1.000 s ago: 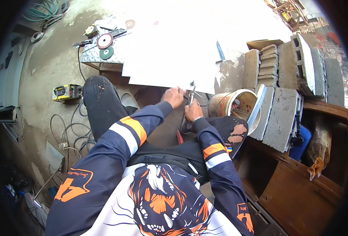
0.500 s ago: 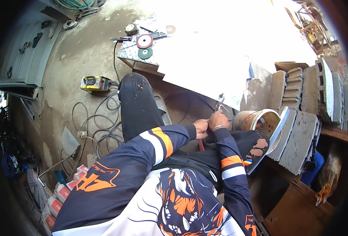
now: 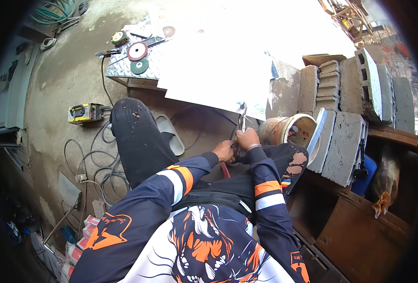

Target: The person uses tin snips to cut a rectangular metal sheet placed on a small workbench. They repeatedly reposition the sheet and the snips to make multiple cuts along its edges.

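Observation:
My two hands meet close together over my lap, just left of a bucket. In my right hand (image 3: 247, 138), closed, is a slim metal tool (image 3: 243, 118) that sticks out past the fingers towards the bright white sheet (image 3: 209, 85); its kind is unclear. My left hand (image 3: 225, 151) is closed beside it, its fingers bent around something dark that I cannot make out. Below the hands a red strip (image 3: 225, 170) shows, partly hidden. The white bucket (image 3: 271, 131) stands at my right knee with thin rods or wires inside.
On the metal tread-plate surface (image 3: 119, 70) lie a tape measure (image 3: 120, 38), a red-rimmed disc (image 3: 137, 51) and a green disc (image 3: 139, 66). A yellow and black machine (image 3: 85, 113) stands left, near coiled cables (image 3: 110, 177). Concrete blocks (image 3: 343, 146) are stacked right. A grey slipper (image 3: 171, 134) lies ahead.
The whole view has shifted, so my hands and surroundings now appear further left. My hands stay together on the same metal tool. More of the grey slipper shows.

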Demonstrator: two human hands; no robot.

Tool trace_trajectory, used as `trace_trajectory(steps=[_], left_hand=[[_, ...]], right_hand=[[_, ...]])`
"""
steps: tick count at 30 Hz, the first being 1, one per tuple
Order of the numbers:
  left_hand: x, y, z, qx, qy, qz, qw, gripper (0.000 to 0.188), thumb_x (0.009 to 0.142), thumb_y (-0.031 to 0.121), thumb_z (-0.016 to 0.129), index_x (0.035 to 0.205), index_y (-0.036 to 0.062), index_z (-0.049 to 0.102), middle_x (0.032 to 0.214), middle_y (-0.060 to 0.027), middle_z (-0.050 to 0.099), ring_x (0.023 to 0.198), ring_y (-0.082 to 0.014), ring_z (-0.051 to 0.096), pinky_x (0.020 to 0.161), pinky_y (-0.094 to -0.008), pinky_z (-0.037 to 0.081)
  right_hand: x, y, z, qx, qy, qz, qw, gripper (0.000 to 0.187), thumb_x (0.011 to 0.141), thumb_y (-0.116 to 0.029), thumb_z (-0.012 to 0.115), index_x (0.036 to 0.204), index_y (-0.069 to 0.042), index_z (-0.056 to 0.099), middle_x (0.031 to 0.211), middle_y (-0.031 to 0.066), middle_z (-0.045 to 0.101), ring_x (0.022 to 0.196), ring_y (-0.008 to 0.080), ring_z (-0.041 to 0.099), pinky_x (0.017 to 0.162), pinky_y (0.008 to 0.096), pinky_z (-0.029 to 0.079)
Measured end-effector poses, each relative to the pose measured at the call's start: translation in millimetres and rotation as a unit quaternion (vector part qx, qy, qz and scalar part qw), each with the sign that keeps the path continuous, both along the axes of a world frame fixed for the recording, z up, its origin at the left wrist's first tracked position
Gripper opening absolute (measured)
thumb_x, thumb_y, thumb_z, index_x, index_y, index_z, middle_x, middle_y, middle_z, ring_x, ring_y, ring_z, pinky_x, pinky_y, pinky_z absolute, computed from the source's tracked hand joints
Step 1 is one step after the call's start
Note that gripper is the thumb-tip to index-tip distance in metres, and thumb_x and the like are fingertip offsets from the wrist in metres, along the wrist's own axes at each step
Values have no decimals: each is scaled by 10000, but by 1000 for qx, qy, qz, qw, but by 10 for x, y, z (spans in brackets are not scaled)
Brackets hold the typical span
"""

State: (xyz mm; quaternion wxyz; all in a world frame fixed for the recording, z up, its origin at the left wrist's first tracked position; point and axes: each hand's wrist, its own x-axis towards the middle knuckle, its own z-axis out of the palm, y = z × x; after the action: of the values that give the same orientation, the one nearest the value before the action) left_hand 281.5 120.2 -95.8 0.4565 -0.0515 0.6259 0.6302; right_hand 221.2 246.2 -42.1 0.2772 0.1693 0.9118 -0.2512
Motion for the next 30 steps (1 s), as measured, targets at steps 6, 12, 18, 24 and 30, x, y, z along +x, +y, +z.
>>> trace_trajectory(steps=[6, 12, 18, 24, 30], left_hand=[[-66, 74, 136, -58, 126, -98, 985, 484, 927, 61, 432, 1409, 37, 397, 948, -158, 677, 703, -231, 695, 669, -369, 570], [-7, 130, -44, -104, 166, -119, 973, 568, 873, 108, 479, 1407, -12, 328, 990, -245, 678, 841, -362, 696, 842, -472, 509], [-6, 194, -22, -87, 222, -182, 954, 443, 794, 154, 511, 1186, -52, 529, 1029, -300, 648, 983, -461, 616, 905, -496, 471], [-82, 99, 210, -85, 227, -223, 944, 374, 785, 167, 515, 1088, -33, 602, 1017, -308, 645, 999, -468, 604, 892, -494, 482], [-466, -82, 681, -216, 214, -323, 896, 284, 789, 164, 549, 989, 18, 688, 962, -290, 667, 944, -453, 649, 827, -494, 529]], right_hand=[[162, 419, -378, -150, -30, -123, 981, 414, 821, -286, 505, 968, 85, 612, 940, 322, 650, 964, 449, 630, 862, 475, 483], [174, 278, -271, -143, 37, -67, 987, 383, 829, -263, 496, 967, 87, 566, 935, 353, 626, 946, 489, 608, 847, 496, 469], [291, 236, -294, -79, 97, -21, 992, 360, 858, -242, 487, 1034, 72, 483, 939, 375, 605, 942, 528, 582, 845, 535, 451], [301, 186, -191, -55, 61, -28, 996, 325, 876, -251, 484, 1017, 42, 472, 958, 380, 600, 953, 541, 569, 842, 560, 436], [266, 104, -122, -45, 65, -41, 996, 375, 944, -335, 494, 1026, 31, 497, 975, 354, 622, 954, 527, 580, 841, 563, 438]])
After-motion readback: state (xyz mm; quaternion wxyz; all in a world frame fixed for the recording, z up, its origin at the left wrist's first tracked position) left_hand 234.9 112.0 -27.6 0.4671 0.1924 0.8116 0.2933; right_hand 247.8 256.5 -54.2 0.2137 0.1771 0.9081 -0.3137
